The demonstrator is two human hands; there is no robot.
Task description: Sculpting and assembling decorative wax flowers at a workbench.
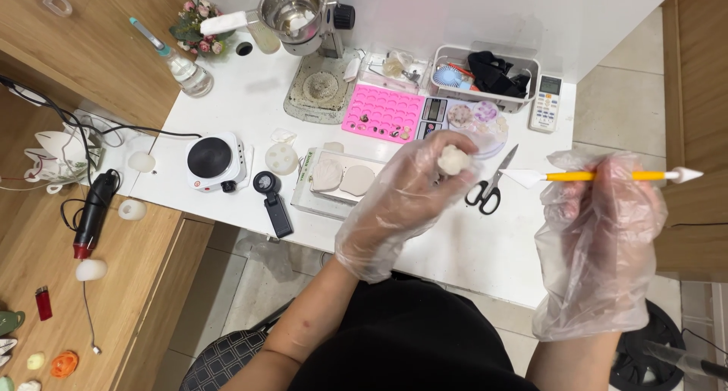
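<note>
White lump: you hold a small off-white lump (453, 160) at your left fingertips, raised above the white table (470, 247), just left of the scissors.
Left hand: your left hand (406, 197), in a loose clear plastic glove, has its fingers pinched closed around the lump.
Sculpting tool: a yellow-shafted tool (607, 176) with a white silicone tip at each end lies level across your right hand, its left tip pointing toward the lump but apart from it.
Right hand: your right hand (599, 232), also gloved, has its fingers curled tight around the tool's yellow shaft.
Scissors: black-handled scissors (489, 188) lie on the table between your two hands.
Tray: a flat tray (334, 180) with two pale round pieces sits just left of your left hand.
Pink mould: a pink mould (383, 113) lies beyond it.
Hotplate: a small black-topped hotplate (216, 160) stands further left.
Remote: a white remote (546, 103) rests near the table's far right edge.
</note>
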